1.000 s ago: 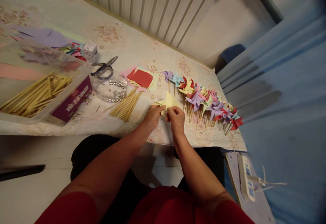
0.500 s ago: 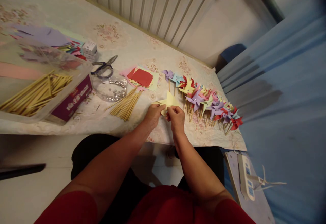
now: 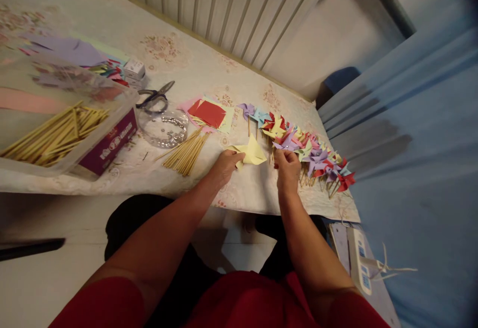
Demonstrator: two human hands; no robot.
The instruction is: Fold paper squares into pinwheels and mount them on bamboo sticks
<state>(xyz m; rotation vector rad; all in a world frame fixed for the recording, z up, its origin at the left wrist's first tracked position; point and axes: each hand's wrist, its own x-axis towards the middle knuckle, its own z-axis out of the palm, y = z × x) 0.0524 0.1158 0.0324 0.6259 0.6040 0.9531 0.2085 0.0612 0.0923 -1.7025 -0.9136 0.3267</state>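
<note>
My left hand (image 3: pixel 225 165) pinches a pale yellow paper pinwheel (image 3: pixel 251 153) by its left side, just above the tablecloth. My right hand (image 3: pixel 287 167) is apart from it, to the right, in front of the finished pinwheels (image 3: pixel 317 160). Its thumb and fingers are pressed together; anything small between them cannot be made out. Those pinwheels, in purple, blue, red, yellow and pink, lie in a row on wooden sticks. Left of my left hand is a fanned bundle of thin sticks (image 3: pixel 185 155). Behind it lie red paper squares (image 3: pixel 209 113) on other coloured sheets.
A round clear dish (image 3: pixel 163 128) holds small shiny pieces. Dark-handled scissors (image 3: pixel 155 98) lie behind it. At the left stands a clear plastic box (image 3: pixel 127 100) with many sticks. A power strip (image 3: pixel 359 261) lies below the table's right end, by a blue curtain (image 3: pixel 425 168).
My right hand has let go of the yellow pinwheel and moved right, towards the finished ones. The left hand still holds the pinwheel, whose folded blades now show more fully.
</note>
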